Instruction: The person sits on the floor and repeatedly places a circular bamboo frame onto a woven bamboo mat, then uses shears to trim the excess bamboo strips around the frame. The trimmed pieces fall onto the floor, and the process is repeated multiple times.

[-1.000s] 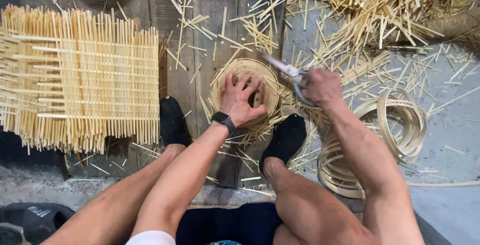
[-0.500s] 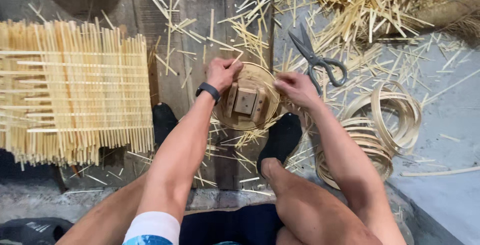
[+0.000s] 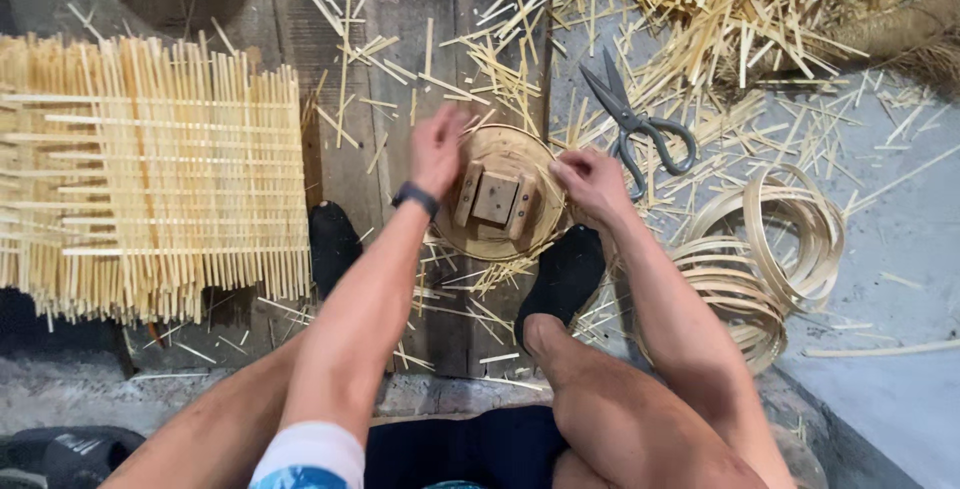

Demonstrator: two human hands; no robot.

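A round woven bamboo disc [image 3: 520,234] lies on the wooden board between my feet, with a square wooden block [image 3: 496,197] and two side blocks showing on its top face. My left hand [image 3: 438,149], blurred by motion and wearing a black wristband, grips the disc's left rim. On the right rim, the fingers of my right hand [image 3: 592,181] are curled over the edge. Grey-handled scissors [image 3: 640,129] lie on the floor just right of my right hand, in nobody's grip.
A large stack of straight bamboo sticks [image 3: 150,179] lies at the left. Coiled bamboo strips [image 3: 765,249] sit at the right by my right leg. Loose bamboo offcuts [image 3: 720,9] cover the far floor. My feet in black socks [image 3: 565,274] flank the disc.
My right hand has put the scissors down on the floor to the right. The disc now shows its wooden blocks, and both hands have moved to its rim.
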